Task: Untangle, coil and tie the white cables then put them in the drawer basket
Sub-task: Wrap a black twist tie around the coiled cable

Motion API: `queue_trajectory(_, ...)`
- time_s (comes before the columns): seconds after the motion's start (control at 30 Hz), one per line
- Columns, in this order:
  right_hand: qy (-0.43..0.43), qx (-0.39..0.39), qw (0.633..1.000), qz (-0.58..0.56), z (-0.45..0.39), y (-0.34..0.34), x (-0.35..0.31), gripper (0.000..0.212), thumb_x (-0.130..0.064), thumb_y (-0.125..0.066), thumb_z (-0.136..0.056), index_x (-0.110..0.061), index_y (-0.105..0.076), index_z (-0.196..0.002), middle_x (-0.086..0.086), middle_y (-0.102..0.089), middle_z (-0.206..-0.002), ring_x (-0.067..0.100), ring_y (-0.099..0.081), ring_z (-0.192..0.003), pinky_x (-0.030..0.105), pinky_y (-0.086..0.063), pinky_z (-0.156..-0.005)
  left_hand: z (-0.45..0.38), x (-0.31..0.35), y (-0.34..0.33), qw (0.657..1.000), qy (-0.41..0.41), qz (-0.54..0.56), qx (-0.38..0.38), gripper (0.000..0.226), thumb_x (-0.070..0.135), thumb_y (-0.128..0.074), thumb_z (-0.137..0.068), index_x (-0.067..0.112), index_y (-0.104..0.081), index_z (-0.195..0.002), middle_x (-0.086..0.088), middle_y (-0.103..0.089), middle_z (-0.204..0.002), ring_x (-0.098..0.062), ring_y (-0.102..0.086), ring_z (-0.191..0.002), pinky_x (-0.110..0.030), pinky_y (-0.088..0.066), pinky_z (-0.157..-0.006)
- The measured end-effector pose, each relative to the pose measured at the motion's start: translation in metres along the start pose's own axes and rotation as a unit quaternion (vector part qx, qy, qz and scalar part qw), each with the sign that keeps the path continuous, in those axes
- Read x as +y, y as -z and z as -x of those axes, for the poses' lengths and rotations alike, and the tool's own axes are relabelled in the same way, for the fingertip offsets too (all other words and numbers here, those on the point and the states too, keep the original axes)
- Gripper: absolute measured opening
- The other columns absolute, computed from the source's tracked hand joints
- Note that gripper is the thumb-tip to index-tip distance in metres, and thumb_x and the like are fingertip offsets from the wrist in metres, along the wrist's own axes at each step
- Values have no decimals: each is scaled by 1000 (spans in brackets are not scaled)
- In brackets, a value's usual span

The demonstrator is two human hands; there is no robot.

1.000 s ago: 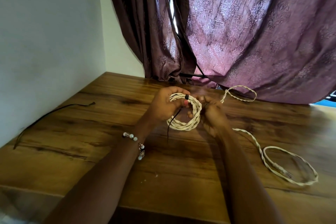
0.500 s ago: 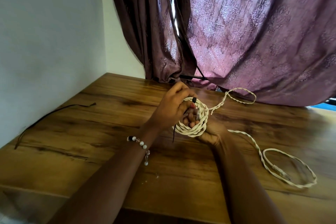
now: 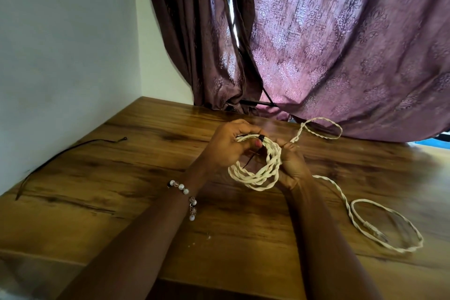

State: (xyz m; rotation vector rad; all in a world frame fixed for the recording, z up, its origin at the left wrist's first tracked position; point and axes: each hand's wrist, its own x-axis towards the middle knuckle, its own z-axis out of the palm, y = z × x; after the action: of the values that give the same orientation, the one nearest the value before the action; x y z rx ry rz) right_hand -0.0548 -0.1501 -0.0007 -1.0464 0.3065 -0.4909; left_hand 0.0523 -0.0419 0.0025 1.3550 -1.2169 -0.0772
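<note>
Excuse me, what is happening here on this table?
A person is coiling a white twisted cable above a brown wooden table. The left hand pinches the coil at a small black tie; the right hand grips its other side. The rest of the cable lies loose on the table.
</note>
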Motion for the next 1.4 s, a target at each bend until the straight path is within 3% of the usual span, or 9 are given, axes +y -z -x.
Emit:
queue_trajectory(0.07, 24, -31, 999, -18, -5, 4, 1, 7, 9, -58, -73, 10, -59, -80, 17, -69, -68, 24, -67, -62, 31, -60, -61, 0, -1, 1, 997, 46, 59, -16, 22, 0, -69, -81, 1, -70, -102, -18, -67, -96, -17, -64, -84, -19, -51, -72)
queue_trajectory(0.13, 19, -33, 999, -3, -11, 8, 3, 17, 17, -52, -71, 13, -59, -86, 23, -68, -77, 32, -65, -70, 39, -60, -69, 1, -2, 3, 992, 80, 90, -39, 19, 0, -68, -81, 5, -71, -99, -11, -70, -86, -21, -62, -72, -22, -50, -59)
queue_trajectory(0.23, 16, -15, 998, 61, -13, 10, 1, 25, 23, -38, -82, 8, -58, -76, 18, -67, -62, 23, -64, -51, 29, -56, -50, 2, 4, 5, 987, 111, 94, -75, 21, -4, -65, -83, 4, -70, -102, -2, -70, -71, -9, -54, -49, -16, -37, -42)
queue_trajectory(0.5, 140, -30, 953, 268, -11, 10, -7, 25, 24, -49, -79, 3, -61, -75, -2, -68, -56, 7, -63, -48, 17, -48, -44, 6, 11, 14, 973, 164, 119, -108, 10, 2, -63, -87, 8, -70, -91, -11, -71, -71, -4, -32, -34, -16, -26, -37)
queue_trajectory(0.77, 292, 1, 823, 487, -18, 11, -9, 25, 14, -69, -74, -11, -72, -76, -8, -67, -69, -6, -61, -61, 12, -48, -61, 6, 6, 13, 974, 202, 75, -63, 8, -1, -64, -86, 0, -63, -93, -24, -67, -79, -1, -42, -31, -13, -29, -34)
queue_trajectory(0.93, 341, 11, 761, 552, -10, 2, -7, 9, 5, -73, -74, -2, -75, -80, -5, -65, -74, -19, -54, -62, 1, -36, -57, 4, -7, 14, 976, 210, 55, -28, 30, 2, -71, -82, 9, -62, -109, -10, -69, -67, -8, -59, -43, -19, -39, -38)
queue_trajectory(1.1, 384, 25, 728, 567, -14, 4, -8, 10, -1, -78, -70, -8, -76, -78, -24, -55, -68, -15, -52, -67, 2, -34, -56, 3, -13, 9, 979, 202, 41, 9, 26, 6, -73, -80, -2, -69, -105, -22, -72, -81, -12, -53, -41, -26, -47, -45)
queue_trajectory(1.3, 426, 32, 722, 544, -16, 0, -4, 10, -3, -80, -68, -6, -76, -78, -9, -64, -73, -24, -51, -71, -2, -34, -62, 6, -10, 2, 971, 199, 105, 80, 20, 0, -71, -79, 6, -71, -98, -22, -71, -86, -14, -62, -49, -50, -53, -73)
queue_trajectory(1.4, 411, 39, 736, 537, -19, -1, 0, 12, -5, -80, -70, -9, -77, -81, -3, -70, -77, -5, -60, -70, 6, -39, -64, 6, -11, 2, 965, 206, 138, 86, 20, -3, -68, -81, 12, -71, -93, -11, -73, -79, -14, -64, -54, -40, -54, -71)
